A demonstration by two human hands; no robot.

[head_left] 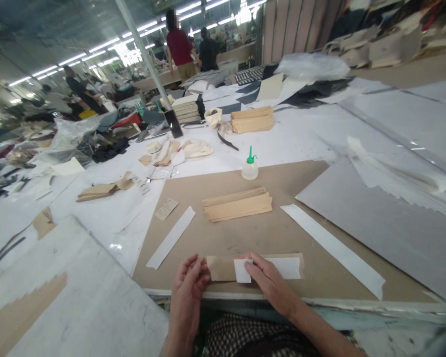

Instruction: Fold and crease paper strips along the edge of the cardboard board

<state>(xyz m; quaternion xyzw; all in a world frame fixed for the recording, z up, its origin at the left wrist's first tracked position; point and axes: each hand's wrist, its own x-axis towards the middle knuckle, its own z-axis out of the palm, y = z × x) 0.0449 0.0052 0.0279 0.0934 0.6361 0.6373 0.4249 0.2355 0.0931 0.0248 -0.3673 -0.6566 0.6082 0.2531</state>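
Observation:
A tan strip [223, 268] with a white strip [288, 267] laid over it lies at the near edge of a brown board [293, 183]. My right hand [269, 280] rests on it, fingertips pressed flat on the white strip's left end. At the tan strip's left end is my left hand [188, 287], its fingers curled together against the piece. A stack of tan strips [238, 204] sits mid-board. Two loose white strips [171, 237] [334, 249] lie on either side.
A small glue bottle with a green nozzle [250, 167] stands at the board's far edge. A grey sheet [375, 218] lies right, a white slab [78, 297] left. More tan stacks [252, 119] and clutter sit farther back. People stand in the background [180, 47].

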